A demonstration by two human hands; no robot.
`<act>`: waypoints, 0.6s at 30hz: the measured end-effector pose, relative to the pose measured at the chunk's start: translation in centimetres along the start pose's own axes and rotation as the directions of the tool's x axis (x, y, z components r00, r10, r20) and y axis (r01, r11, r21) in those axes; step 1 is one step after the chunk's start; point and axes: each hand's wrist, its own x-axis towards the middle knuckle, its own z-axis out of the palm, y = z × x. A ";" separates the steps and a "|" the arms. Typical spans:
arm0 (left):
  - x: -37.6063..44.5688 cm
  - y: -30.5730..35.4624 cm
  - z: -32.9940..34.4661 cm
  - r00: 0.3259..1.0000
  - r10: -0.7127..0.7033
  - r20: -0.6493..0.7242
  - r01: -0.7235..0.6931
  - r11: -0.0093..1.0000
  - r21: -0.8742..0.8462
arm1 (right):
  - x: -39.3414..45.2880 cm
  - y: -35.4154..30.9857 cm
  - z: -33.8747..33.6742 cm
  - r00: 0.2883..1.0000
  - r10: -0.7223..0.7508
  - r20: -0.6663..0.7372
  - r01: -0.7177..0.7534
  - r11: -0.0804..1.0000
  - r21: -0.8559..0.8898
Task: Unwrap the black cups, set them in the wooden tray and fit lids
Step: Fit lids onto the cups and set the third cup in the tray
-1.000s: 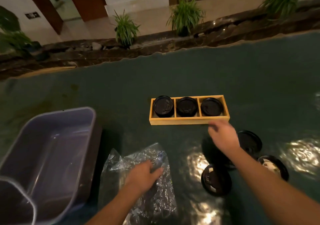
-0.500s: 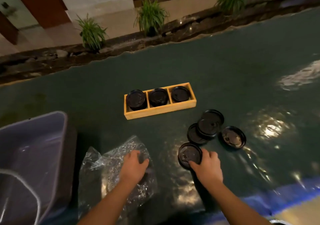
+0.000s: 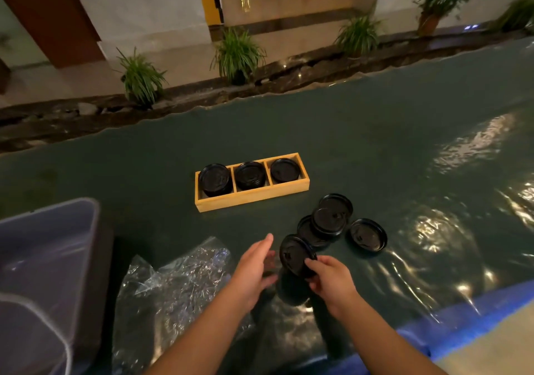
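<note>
Head view, from largest to smallest: a dark green table (image 3: 375,143) fills the frame, with a grey plastic bin (image 3: 43,259) at its left edge and crumpled clear wrapping (image 3: 179,282) beside it. Farther out sits the wooden tray (image 3: 251,198), its three compartments each holding a black cup already lidded. Loose lids (image 3: 367,234) lie near the tray's right end, some overlapping. The right hand (image 3: 332,285) pinches a black lid (image 3: 296,254) by its near edge, thumb and fingers closed on it, the disc tilted on edge. The left hand (image 3: 251,270) is spread open and empty, palm facing the lid from just left of it. A dark shape, probably a cup, stands directly below the lid, nearer the right hand; the lid must level out above it.
</note>
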 end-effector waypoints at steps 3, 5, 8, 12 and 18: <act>-0.4 -0.2 1.1 0.931 -0.182 0.316 0.279 0.914 -0.296 | -1.3 -0.5 1.0 0.991 -0.089 0.101 0.090 0.996 -0.009; -0.8 -0.5 1.4 0.884 -0.208 0.419 0.381 0.839 -0.388 | -1.8 -0.9 1.3 0.979 -0.183 0.085 0.193 0.973 -0.130; -1.4 -0.4 1.5 0.858 -0.161 0.488 0.406 0.796 -0.449 | -2.1 -1.5 0.8 0.948 -0.312 0.057 0.311 0.876 -0.369; -1.7 0.3 1.4 0.864 -0.143 0.483 0.381 0.812 -0.442 | -2.4 -2.0 0.3 0.915 -0.384 0.124 0.392 0.768 -0.506; -1.8 0.7 1.0 0.894 -0.144 0.424 0.365 0.784 -0.503 | -1.2 -2.8 -1.5 0.920 -0.387 0.060 0.389 0.890 -0.236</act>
